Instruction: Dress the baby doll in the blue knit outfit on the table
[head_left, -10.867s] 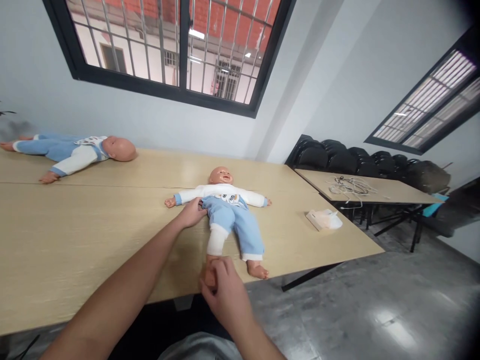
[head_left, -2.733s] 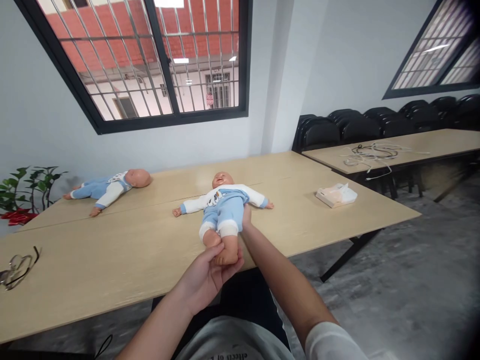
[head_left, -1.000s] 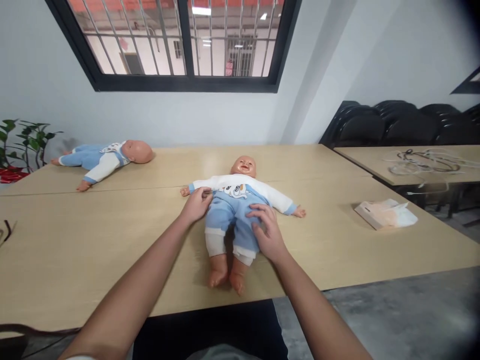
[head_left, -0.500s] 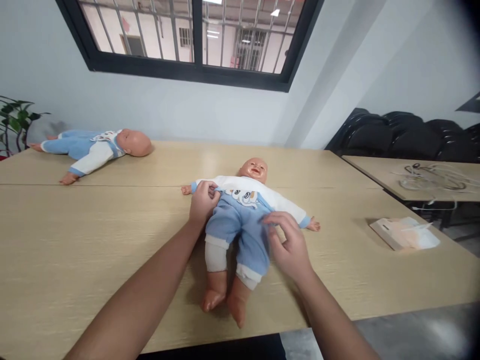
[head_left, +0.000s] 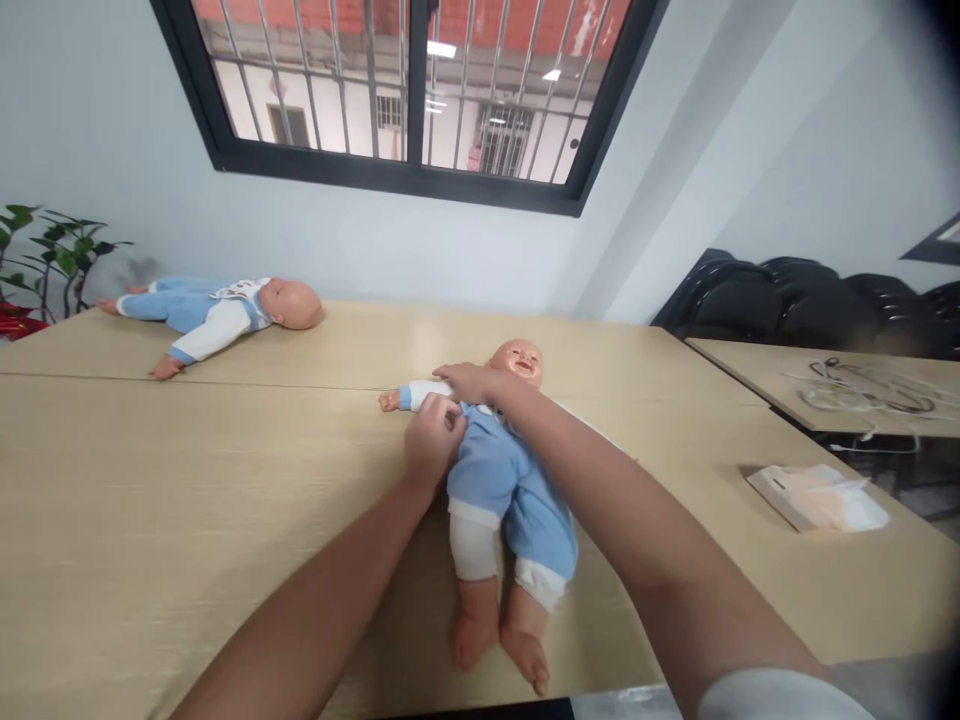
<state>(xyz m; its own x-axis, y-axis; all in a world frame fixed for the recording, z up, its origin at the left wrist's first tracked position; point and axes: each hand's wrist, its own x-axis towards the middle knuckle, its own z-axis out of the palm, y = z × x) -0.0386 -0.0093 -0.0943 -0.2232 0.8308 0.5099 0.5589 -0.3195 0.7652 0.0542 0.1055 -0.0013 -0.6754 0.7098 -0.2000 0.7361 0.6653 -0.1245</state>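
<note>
A baby doll in a white top and blue trousers lies on its back on the wooden table, head toward the window and bare feet toward me. My left hand is closed at the side of the doll's waist, its fingers pinching the blue cloth there. Across the doll's chest reaches my right hand, resting on the white top near the shoulder, just above my left hand. Its fingertips are partly hidden and I cannot make out whether they grip anything. My right forearm covers the doll's far arm.
Another doll in similar clothes lies at the back left, near a plant. A tissue packet sits on the right of the table. Beyond it are a second table with coiled cables and stacked black chairs.
My right hand has moved from the doll's right-hand side of the picture up and left across its chest. My left hand stays at the waist. The view has shifted slightly.
</note>
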